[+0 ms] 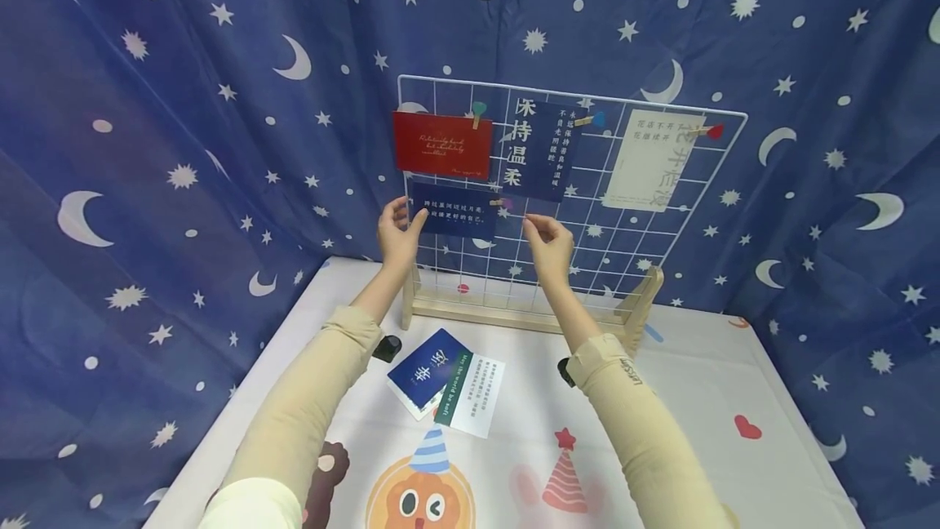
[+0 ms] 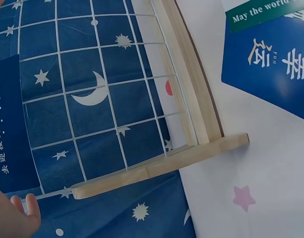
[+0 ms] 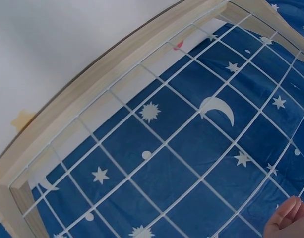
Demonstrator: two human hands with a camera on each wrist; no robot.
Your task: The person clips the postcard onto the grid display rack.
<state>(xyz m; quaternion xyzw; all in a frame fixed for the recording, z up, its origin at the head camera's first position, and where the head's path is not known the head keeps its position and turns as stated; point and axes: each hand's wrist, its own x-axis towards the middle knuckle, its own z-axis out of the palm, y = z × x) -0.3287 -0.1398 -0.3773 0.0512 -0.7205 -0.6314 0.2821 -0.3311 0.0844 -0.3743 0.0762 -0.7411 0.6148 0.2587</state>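
Red card [image 1: 443,155] hems lower blue card [image 1: 457,223] at twelve o'clock; grid [image 3: 165,144] room at four. Left hand [image 1: 400,239], nine: thumb and fingers apart. Right hand [image 1: 551,247], three: cannot tell grip.

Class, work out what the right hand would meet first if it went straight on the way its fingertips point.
In the head view, the purple clip looks next in line from the right hand, though depth is unclear; the wire grid might come first.
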